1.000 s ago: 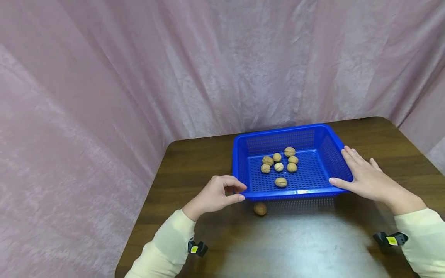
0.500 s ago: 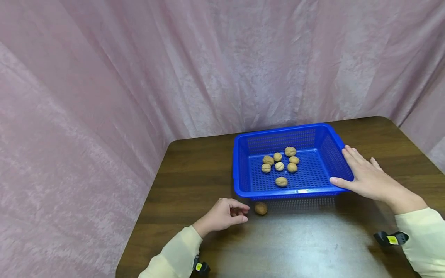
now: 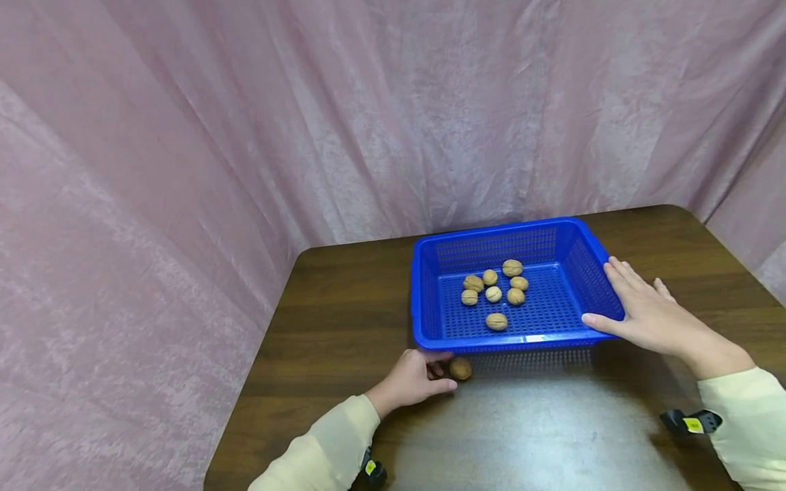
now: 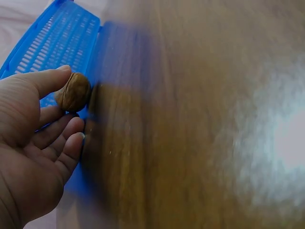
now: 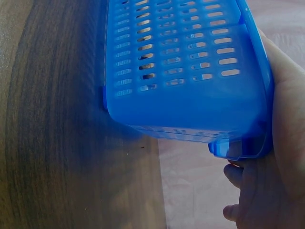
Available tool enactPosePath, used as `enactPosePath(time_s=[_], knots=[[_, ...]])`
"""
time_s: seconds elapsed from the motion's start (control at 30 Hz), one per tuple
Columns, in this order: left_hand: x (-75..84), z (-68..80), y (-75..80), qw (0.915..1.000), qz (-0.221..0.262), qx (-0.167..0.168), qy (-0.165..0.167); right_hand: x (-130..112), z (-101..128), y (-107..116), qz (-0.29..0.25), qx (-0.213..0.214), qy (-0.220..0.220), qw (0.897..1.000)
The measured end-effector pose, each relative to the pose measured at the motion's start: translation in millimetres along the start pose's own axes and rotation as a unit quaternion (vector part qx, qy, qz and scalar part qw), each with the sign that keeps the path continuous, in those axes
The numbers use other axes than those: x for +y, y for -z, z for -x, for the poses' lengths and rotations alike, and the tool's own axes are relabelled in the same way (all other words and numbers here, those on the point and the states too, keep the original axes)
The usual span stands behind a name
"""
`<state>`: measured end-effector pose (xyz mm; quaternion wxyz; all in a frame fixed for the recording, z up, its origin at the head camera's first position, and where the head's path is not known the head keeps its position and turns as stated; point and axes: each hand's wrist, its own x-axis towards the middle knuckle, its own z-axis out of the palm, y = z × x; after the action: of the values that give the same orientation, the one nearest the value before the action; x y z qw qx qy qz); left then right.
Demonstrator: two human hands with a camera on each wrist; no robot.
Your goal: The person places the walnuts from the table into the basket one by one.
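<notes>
Brown table (image 3: 344, 286) w/ blue basket (image 3: 430, 300) steadied by flat, open right hand (image 3: 645, 317) on its side; left hand (image 3: 414, 378) has dropped from basket corner & now pinches stray walnut (image 3: 460, 369) in front of basket, so pickup's underway.

1. A dark wooden table (image 3: 344, 300) fills the near part of the scene.
2. Pink crinkled curtain (image 3: 307, 123) hangs behind and along the left.
3. Small black clips with yellow tags (image 3: 690, 423) lie near right and near left.
</notes>
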<state>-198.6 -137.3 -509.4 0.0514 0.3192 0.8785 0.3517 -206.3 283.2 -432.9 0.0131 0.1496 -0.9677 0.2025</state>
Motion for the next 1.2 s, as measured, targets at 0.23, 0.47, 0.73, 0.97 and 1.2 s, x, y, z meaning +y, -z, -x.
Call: enactPosePath(time_s=[0.23, 0.47, 0.73, 0.97, 1.2], knots=[[7.0, -4.5, -8.2, 0.9999, 0.007, -0.010, 0.010, -0.6, 0.5, -0.3, 0.001, 0.003, -0.006, 1.000], [11.1, -9.0, -20.4, 0.9986, -0.039, -0.022, -0.027, -0.9, 1.3, -0.1, -0.001, 0.002, -0.006, 1.000], [11.4, -5.7, -19.6, 0.9983, -0.044, -0.015, -0.034, -0.7, 1.6, -0.6, -0.006, 0.011, 0.005, 1.000], [33.6, 1.9, 3.0, 0.9980, -0.020, -0.023, -0.055, 0.4, 0.5, -1.2, -0.004, 0.010, 0.001, 1.000], [70.0, -0.3, 40.1, 0.9936, 0.004, -0.026, -0.110, 0.0, 0.3, -1.8, 0.000, 0.011, 0.002, 1.000]])
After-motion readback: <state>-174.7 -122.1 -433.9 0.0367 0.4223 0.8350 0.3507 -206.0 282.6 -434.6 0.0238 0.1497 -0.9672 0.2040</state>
